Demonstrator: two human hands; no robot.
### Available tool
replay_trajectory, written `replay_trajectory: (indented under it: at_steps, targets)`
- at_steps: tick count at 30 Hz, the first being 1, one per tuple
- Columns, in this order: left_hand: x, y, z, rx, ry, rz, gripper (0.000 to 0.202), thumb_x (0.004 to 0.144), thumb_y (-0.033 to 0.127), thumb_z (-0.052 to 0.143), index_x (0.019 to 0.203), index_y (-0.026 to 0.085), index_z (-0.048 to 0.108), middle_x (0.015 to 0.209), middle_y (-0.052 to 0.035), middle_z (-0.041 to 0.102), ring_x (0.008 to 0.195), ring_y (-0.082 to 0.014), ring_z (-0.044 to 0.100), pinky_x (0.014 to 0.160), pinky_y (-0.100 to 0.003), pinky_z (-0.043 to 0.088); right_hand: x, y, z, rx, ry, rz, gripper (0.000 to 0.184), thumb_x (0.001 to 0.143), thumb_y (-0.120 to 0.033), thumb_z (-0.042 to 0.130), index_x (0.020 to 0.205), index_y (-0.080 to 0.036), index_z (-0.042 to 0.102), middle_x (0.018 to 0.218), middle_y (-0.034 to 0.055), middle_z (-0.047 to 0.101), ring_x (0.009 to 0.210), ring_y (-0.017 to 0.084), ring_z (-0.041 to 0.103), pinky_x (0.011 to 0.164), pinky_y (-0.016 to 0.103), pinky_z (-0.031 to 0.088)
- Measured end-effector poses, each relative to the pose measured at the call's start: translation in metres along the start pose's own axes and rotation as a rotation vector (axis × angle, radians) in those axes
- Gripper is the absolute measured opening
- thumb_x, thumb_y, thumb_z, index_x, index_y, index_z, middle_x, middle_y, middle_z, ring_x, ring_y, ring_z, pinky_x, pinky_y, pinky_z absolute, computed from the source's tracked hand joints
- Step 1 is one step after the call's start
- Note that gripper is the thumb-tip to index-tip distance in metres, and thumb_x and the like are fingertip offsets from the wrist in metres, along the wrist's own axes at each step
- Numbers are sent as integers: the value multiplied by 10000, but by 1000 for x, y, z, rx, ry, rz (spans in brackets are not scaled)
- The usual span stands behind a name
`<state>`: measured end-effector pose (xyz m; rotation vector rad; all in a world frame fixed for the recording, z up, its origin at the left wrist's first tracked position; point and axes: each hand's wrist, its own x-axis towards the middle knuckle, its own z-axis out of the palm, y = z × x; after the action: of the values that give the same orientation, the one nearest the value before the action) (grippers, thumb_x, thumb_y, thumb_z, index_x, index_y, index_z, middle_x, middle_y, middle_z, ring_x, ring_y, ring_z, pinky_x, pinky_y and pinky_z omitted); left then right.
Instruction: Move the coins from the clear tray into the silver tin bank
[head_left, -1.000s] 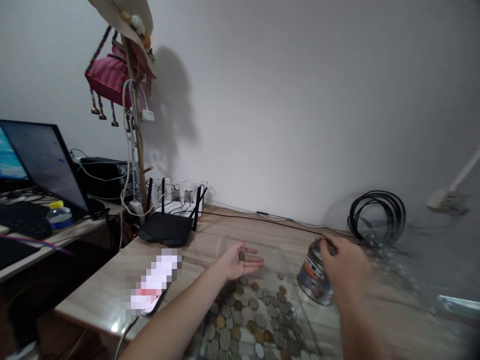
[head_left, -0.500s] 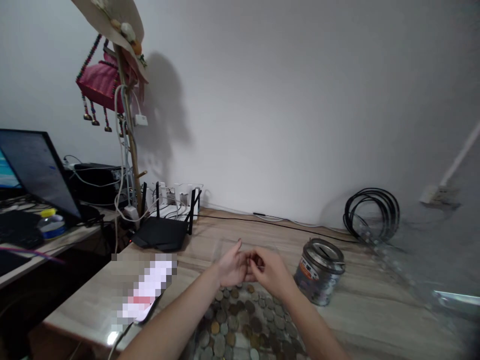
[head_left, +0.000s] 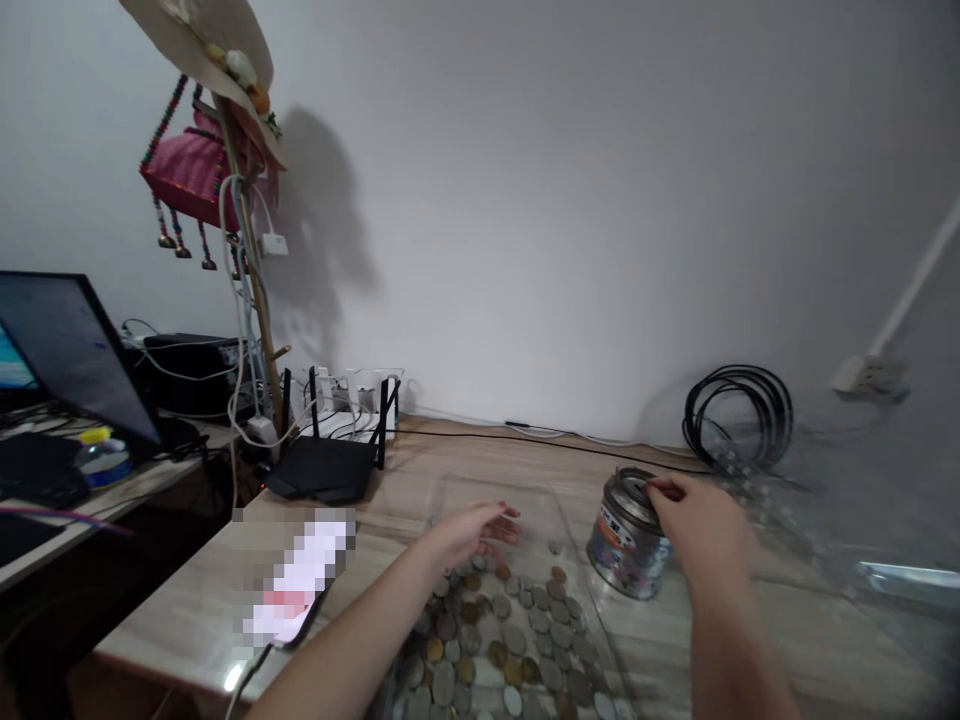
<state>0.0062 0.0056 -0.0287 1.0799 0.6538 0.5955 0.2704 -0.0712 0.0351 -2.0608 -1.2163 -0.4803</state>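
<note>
My left hand (head_left: 472,533) hovers over the far part of a clear plastic tray (head_left: 442,485), fingers apart and loosely curved, with no coin visible in it. Many loose coins (head_left: 514,640), silver and brassy, lie spread over the tray's near part. To the right of the tray stands a round metal tin (head_left: 630,560) with a printed label and a slot in its lid. At the lid, my right hand (head_left: 697,520) pinches what seems to be a coin by the slot; the fingers mostly hide it.
A black router (head_left: 322,468) with upright antennas sits at the back left, near a lit phone (head_left: 300,580) with a cable. Behind the tin, a coil of black cable (head_left: 739,415) leans on the wall. A laptop (head_left: 75,350) stands on the left desk.
My right hand has moved from my left palm, rightward to the tin's lid. My left hand stays over the tray, its fingers now more curved. The view has shifted slightly.
</note>
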Motion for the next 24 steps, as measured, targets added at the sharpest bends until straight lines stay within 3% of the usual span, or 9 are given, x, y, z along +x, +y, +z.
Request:
replay_trajectory:
  at_steps: [2, 5, 6, 8, 11, 13, 18, 24]
  targets:
    - [5, 2, -5, -3, 129, 70, 253, 735, 360, 503, 832, 142, 589, 824, -69, 616, 775, -163, 569, 688, -276, 394, -5, -13, -2, -24, 61, 72, 296, 676, -413, 480, 750, -208, 681, 659, 112, 615, 537, 217, 506, 462, 305, 329]
    - [16, 6, -16, 30, 358, 176, 182, 746, 260, 447, 773, 146, 587, 768, -45, 617, 761, -148, 567, 709, -267, 383, -17, -43, 3, 161, 144, -119, 348, 743, -391, 404, 844, -177, 658, 765, 108, 636, 669, 208, 541, 584, 309, 394]
    - [19, 6, -20, 71, 411, 198, 169, 737, 219, 437, 751, 146, 589, 763, -42, 619, 773, -149, 564, 733, -272, 379, -23, -53, 9, 246, 91, -201, 349, 762, -372, 381, 860, -172, 649, 790, 99, 641, 684, 194, 546, 620, 301, 405]
    - [23, 4, -25, 216, 465, 293, 162, 704, 149, 434, 700, 151, 596, 773, -43, 624, 821, -158, 549, 803, -280, 360, -36, -71, 28, 350, -164, -326, 340, 772, -356, 379, 892, -170, 637, 834, 86, 649, 691, 174, 557, 660, 288, 417]
    - [22, -6, -26, 524, 389, 338, 169, 650, 93, 450, 639, 174, 597, 773, -45, 618, 880, -186, 524, 874, -294, 325, -58, -87, 59, 263, -593, -471, 353, 736, -328, 452, 997, -149, 609, 974, 108, 630, 831, 186, 567, 745, 287, 409]
    - [17, -13, -25, 703, 279, 294, 150, 609, 76, 481, 575, 191, 571, 715, -44, 590, 894, -210, 514, 895, -316, 311, -68, -91, 74, 152, -764, -546, 381, 709, -302, 488, 1034, -133, 592, 1021, 124, 606, 909, 194, 551, 777, 278, 391]
    - [2, -17, -20, 854, 199, 258, 194, 504, 55, 566, 446, 212, 467, 611, -34, 484, 1001, -277, 460, 968, -385, 221, -74, -91, 76, 70, -879, -588, 304, 635, -275, 560, 896, -131, 622, 931, 103, 600, 822, 180, 552, 702, 253, 390]
    - [-22, -25, -4, 969, 116, 183, 276, 474, 23, 560, 370, 217, 395, 453, 6, 368, 912, -280, 500, 940, -415, 257, -93, -87, 45, 44, -999, -634, 121, 547, -248, 619, 643, -175, 611, 680, 9, 596, 635, 134, 519, 558, 219, 359]
